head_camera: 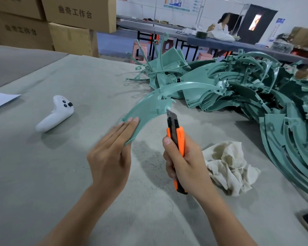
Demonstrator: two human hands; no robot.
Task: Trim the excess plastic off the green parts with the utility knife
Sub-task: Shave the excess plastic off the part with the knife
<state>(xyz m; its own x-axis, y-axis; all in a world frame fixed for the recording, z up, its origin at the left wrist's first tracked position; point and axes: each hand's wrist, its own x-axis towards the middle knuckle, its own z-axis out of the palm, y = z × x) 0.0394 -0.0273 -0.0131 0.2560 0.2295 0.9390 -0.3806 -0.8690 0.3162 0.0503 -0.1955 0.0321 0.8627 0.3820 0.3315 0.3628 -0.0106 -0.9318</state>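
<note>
Head view, work table. A curved, flat, green plastic arc-shaped part (149, 105) lies at the centre of the view. Its near end is at 7 o'clock and its far end sweeps toward 2 o'clock, where it reaches the heap of similar green plastic parts (256, 89).

The left hand (112, 150) rests on the near end of the arc. Its fingers are straight and pressed together, flat against the plastic; the thumb is hidden. At 3 o'clock of it, the right hand (183, 164) grips an orange-and-black utility knife (178, 139). The fingers are wrapped round the handle and the thumb is laid along the orange body. The blade is extended and points to 12 o'clock. Its tip is at the inner edge of the arc, just beside a small moulded peg; whether it touches cannot be told.

Fine green shavings (149, 157) lie on the grey felt-covered table (43, 174) between the hands. A crumpled cream cloth (228, 164) lies at 3 o'clock of the right hand. A white handheld controller (55, 113) lies at 10 o'clock of the left hand, well apart from it. Brown cardboard boxes (69, 15) are stacked at 11 o'clock of the view.
</note>
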